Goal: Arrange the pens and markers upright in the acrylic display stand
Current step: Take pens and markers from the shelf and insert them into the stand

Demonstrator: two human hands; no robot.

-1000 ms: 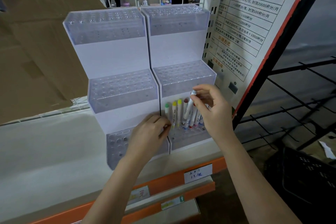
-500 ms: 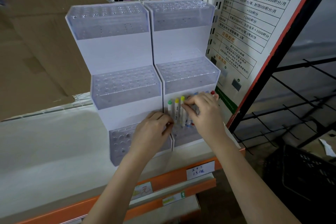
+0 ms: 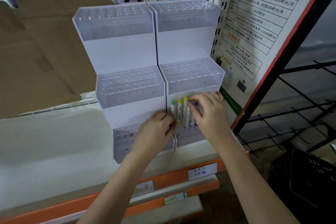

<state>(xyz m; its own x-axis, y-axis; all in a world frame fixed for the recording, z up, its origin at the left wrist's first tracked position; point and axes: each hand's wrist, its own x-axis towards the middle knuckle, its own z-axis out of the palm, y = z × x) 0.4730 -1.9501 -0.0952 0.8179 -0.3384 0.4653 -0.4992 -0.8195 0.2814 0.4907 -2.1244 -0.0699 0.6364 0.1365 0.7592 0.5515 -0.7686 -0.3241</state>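
Acrylic display stand (image 3: 127,56) on white shelf (image 3: 45,143), poster (image 3: 254,23) beside it

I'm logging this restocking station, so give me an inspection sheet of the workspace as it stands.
Surface: white shelf with orange front edge.
Job's things: two tiered acrylic stands; markers upright in the right stand's bottom tier; upper tiers hold nothing.
Clutter: nothing seen.
Grippers: left hand at the bottom tier beside the markers; right hand fingers curled on markers.
Cables: nothing seen.
Surroundings: torn cardboard, printed poster, black crate.
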